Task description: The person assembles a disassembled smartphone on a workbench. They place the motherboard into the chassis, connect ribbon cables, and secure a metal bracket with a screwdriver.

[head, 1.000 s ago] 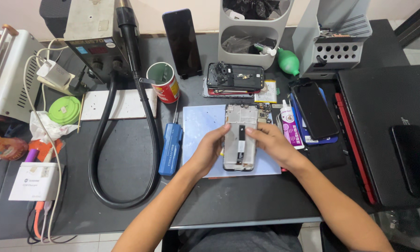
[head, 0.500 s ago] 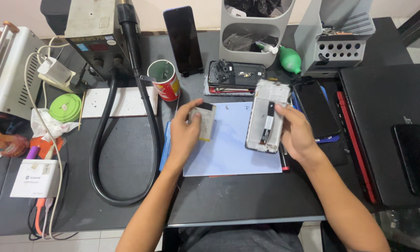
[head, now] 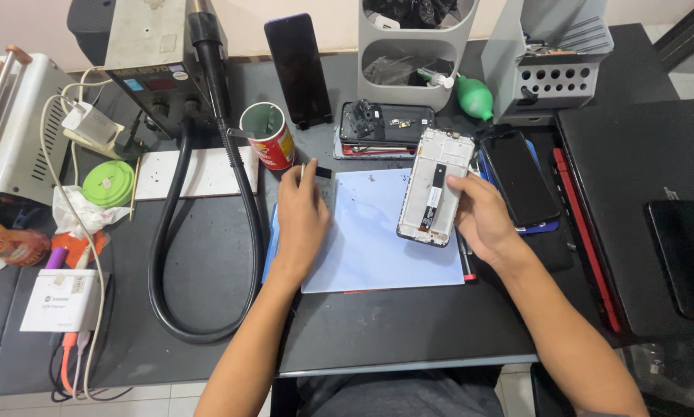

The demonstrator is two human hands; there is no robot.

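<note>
My right hand (head: 482, 220) grips an opened phone frame (head: 432, 189), white inside with a black flex strip down its middle, tilted above the right part of a light blue work mat (head: 370, 239). At the mat's upper left corner my left hand (head: 301, 212) lies palm down over a small flat part (head: 321, 173). Only the part's dark edge shows past my fingertips. A blue-handled tool is mostly hidden under my left wrist.
A red can (head: 268, 137) stands just beyond my left hand. A hot-air station (head: 154, 38) has a looping black hose (head: 208, 232). Behind the mat are a stack of dismantled phones (head: 385, 123), a grey organizer (head: 416, 46) and a green blower bulb (head: 476, 96). A black phone (head: 521, 177) and a closed laptop (head: 640, 208) lie right.
My hands have come apart. The right lifted the phone frame to the mat's upper right; the left carried the small part to the mat's upper left corner by the red can.
</note>
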